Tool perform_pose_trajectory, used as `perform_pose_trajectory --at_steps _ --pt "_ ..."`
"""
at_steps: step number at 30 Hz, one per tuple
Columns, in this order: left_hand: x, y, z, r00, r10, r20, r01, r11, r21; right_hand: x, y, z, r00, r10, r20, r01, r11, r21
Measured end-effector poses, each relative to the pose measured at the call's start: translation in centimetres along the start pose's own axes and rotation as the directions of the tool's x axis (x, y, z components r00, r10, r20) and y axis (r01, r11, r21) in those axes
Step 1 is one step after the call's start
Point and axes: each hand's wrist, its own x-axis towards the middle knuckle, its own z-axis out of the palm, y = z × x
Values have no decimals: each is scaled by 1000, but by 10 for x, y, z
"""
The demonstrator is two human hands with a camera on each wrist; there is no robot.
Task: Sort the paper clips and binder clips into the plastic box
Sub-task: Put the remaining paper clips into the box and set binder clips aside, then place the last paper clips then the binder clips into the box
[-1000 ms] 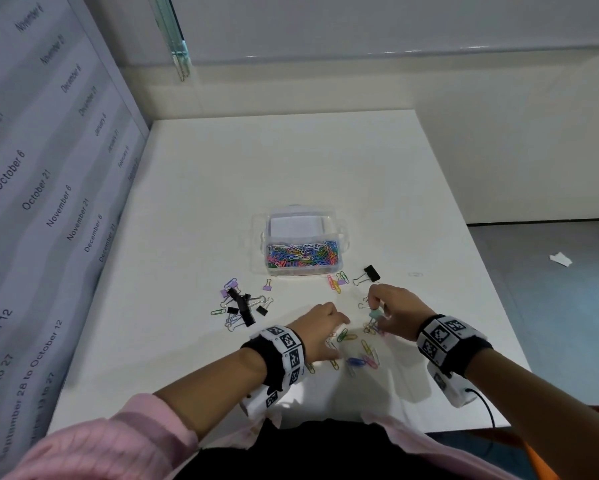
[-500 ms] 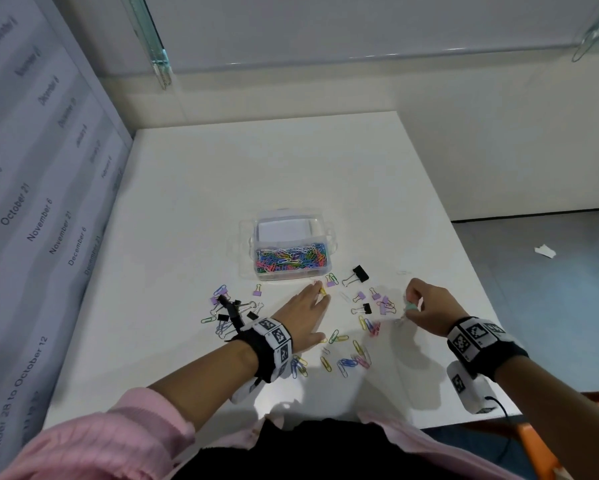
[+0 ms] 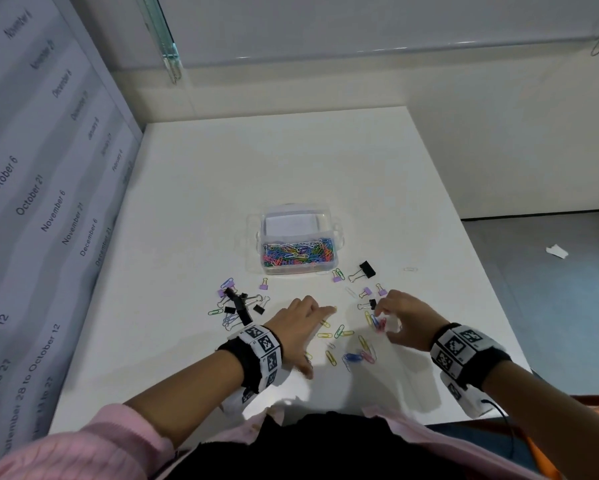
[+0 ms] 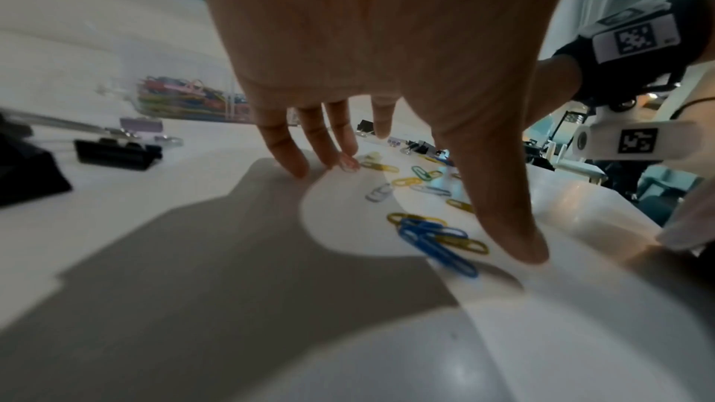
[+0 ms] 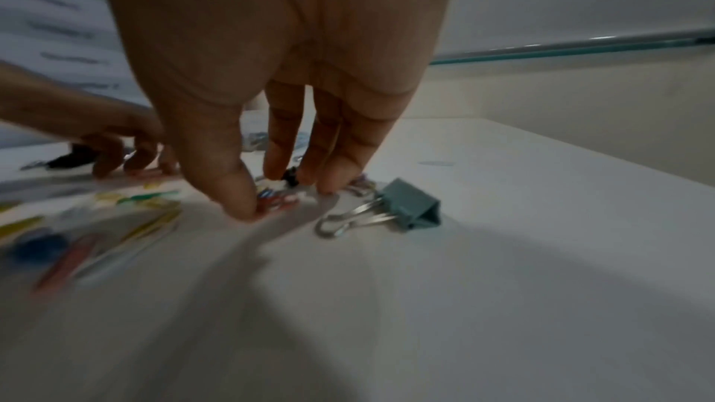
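Note:
The clear plastic box (image 3: 256, 237) stands mid-table, its near compartment full of coloured paper clips (image 3: 298, 252). Loose paper clips (image 3: 339, 332) lie scattered between my hands. My left hand (image 3: 317, 336) is spread flat over them with straight fingers (image 4: 294, 161) touching the table and holds nothing; blue paper clips (image 4: 437, 240) lie by its thumb. My right hand (image 3: 384, 323) reaches down with its fingertips (image 5: 276, 170) on red paper clips (image 5: 276, 199) and a small black binder clip (image 3: 372, 304). A teal binder clip (image 5: 410, 210) lies free on the table beside that hand.
A large black binder clip (image 3: 366, 270) lies right of the box. A heap of black and purple binder clips (image 3: 239, 303) sits left of my left hand. Small purple binder clips (image 3: 263, 285) lie in front of the box. A wall panel borders the table's left edge.
My right hand moved left onto the scattered clips, and the teal binder clip it held now lies on the table. My left hand drew back slightly toward me.

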Motion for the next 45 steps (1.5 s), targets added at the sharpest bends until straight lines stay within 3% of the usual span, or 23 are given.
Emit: perform_pose_trajectory --at_steps 3,7,15,17,21,26,31,37,41,45 --pt "-4 -5 2 999 -13 47 15 999 -40 3 -8 11 998 23 57 -23 1000 -1" --pt "-6 -8 6 999 -35 23 39 982 -185 7 -28 19 990 14 138 -19 999 36" --pt "6 2 8 976 -175 -130 108 907 -408 24 -55 40 995 -84 56 73 983 169" --pt "7 4 4 969 -197 -151 115 896 -429 28 -60 33 994 -61 91 47 989 142" --pt "-4 3 -3 980 -188 -61 151 910 -386 26 -49 16 976 -72 206 65 997 39" --pt "-19 -3 1 990 -101 100 117 979 -168 13 -25 8 940 3 341 16 998 -54" --pt "-11 4 12 995 -89 53 100 962 -255 10 -29 25 970 14 242 -46 991 125" --pt "5 13 15 982 -178 -70 142 924 -356 35 -55 35 978 106 182 -160 936 315" --pt "13 7 3 956 -239 -169 168 921 -353 54 -64 33 989 124 86 -146 934 327" --pt "10 -8 -3 927 -297 -230 197 906 -375 65 -69 31 996 62 61 -70 989 130"
